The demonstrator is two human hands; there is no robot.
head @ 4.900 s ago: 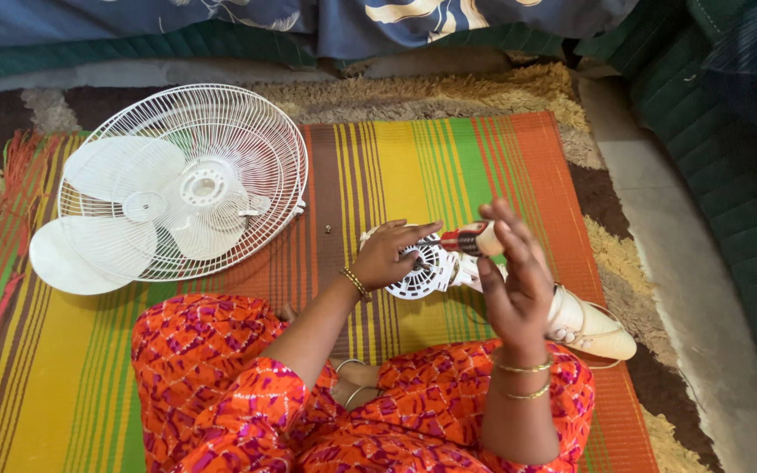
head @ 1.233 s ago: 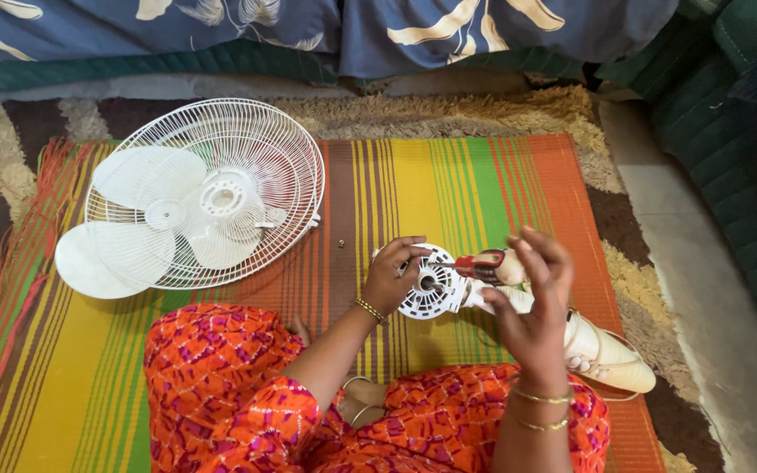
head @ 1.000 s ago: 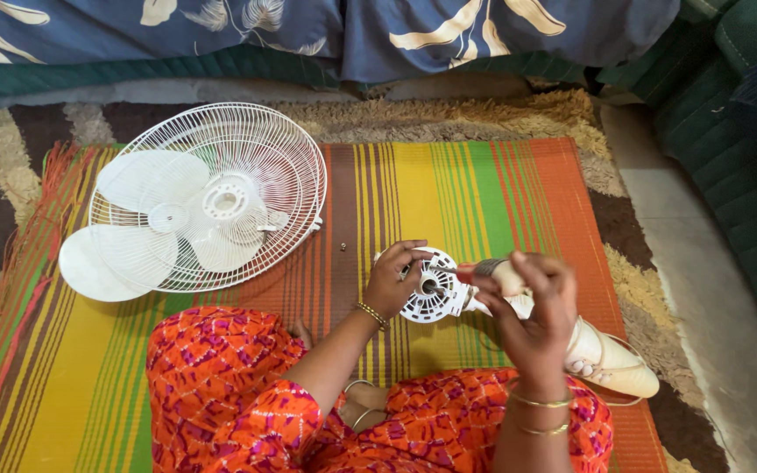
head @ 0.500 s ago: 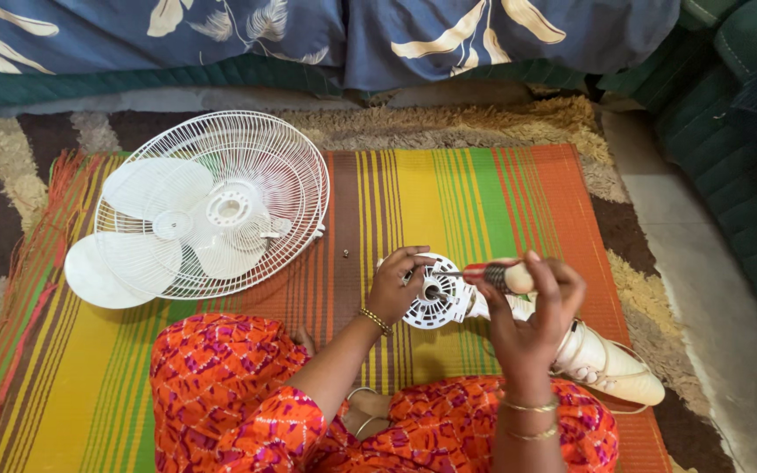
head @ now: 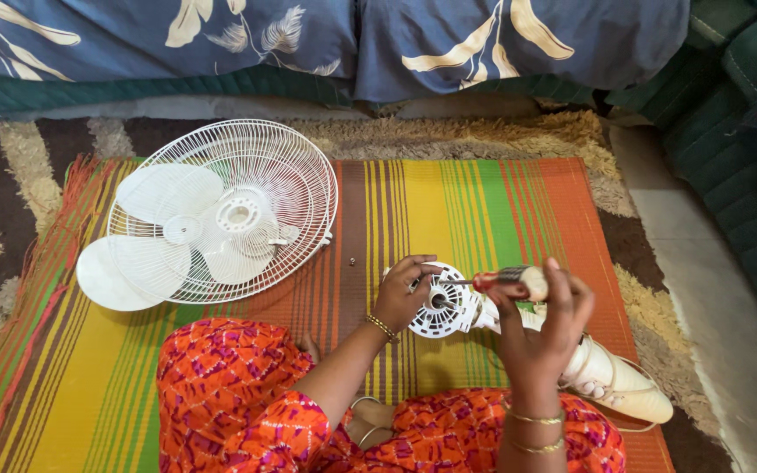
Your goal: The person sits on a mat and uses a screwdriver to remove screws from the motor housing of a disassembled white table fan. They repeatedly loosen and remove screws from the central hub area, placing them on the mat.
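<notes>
a: how are the hands sitting?
b: the right hand (head: 543, 326) is rising upright above the lap, its grip closing around a red-handled screwdriver (head: 501, 280) that is lying level, tip at the white fan motor housing (head: 445, 308).
a: and the left hand (head: 402, 298)?
b: it's reaching forward, fingers curling onto the housing's rim, steadying it on the striped mat (head: 449, 210).
a: other parts?
b: the fan guard (head: 256, 188) with blades (head: 164, 241) is lying well apart, to the left.

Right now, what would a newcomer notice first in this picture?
The round white wire fan guard with white plastic blades lies at the left on the bright striped woven mat. At the centre, the right hand holds a red-handled screwdriver against the white fan motor housing, which the left hand steadies.
</notes>
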